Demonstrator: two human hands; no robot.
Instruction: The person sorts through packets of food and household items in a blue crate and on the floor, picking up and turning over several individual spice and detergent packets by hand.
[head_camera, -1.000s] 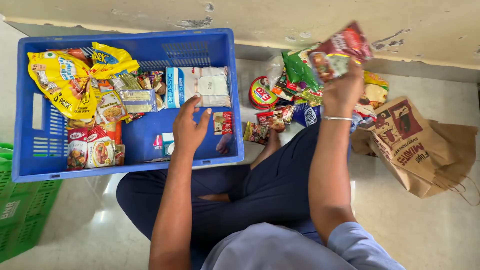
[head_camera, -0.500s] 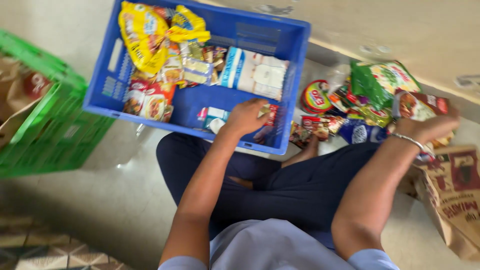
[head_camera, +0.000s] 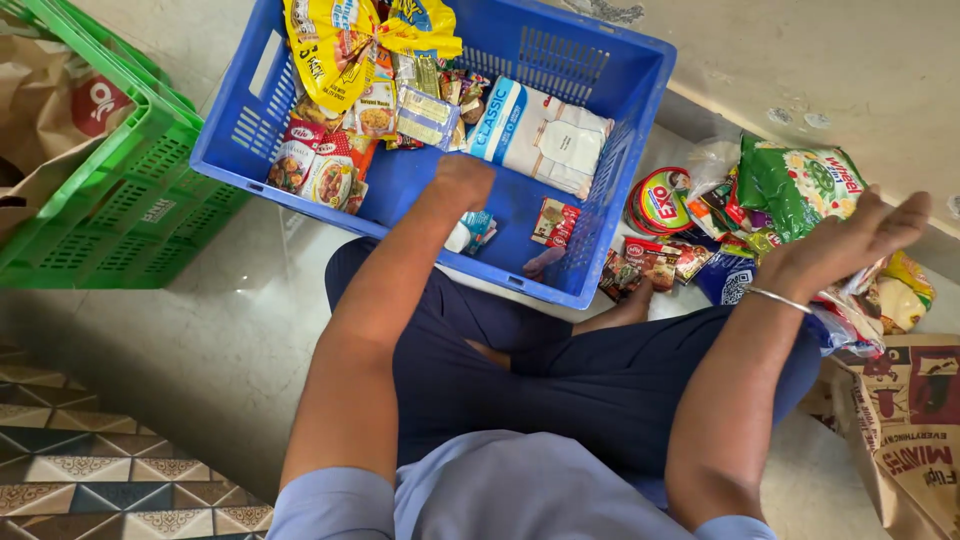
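Observation:
I sit cross-legged on the floor with a blue plastic crate (head_camera: 620, 120) in front of my knees. My left hand (head_camera: 463, 181) reaches into the crate with its fingers curled under and hidden. It hovers by a white and blue packet (head_camera: 545, 135), just above a small blue and white sachet (head_camera: 470, 232). My right hand (head_camera: 858, 237) is open with fingers spread and holds nothing. It hangs over a heap of snack packets (head_camera: 720, 250) on the floor, close to a green packet (head_camera: 800, 190).
Yellow bags (head_camera: 325, 45) and several noodle packets (head_camera: 320, 170) fill the crate's far left. A green crate (head_camera: 120, 190) holding a brown paper bag (head_camera: 50, 110) stands at the left. A round red tin (head_camera: 660, 200) and another brown paper bag (head_camera: 905, 430) lie at the right.
My right hand let go of the red packet it held up and now hangs open over the heap. My left hand moved deeper into the crate. The view swung left.

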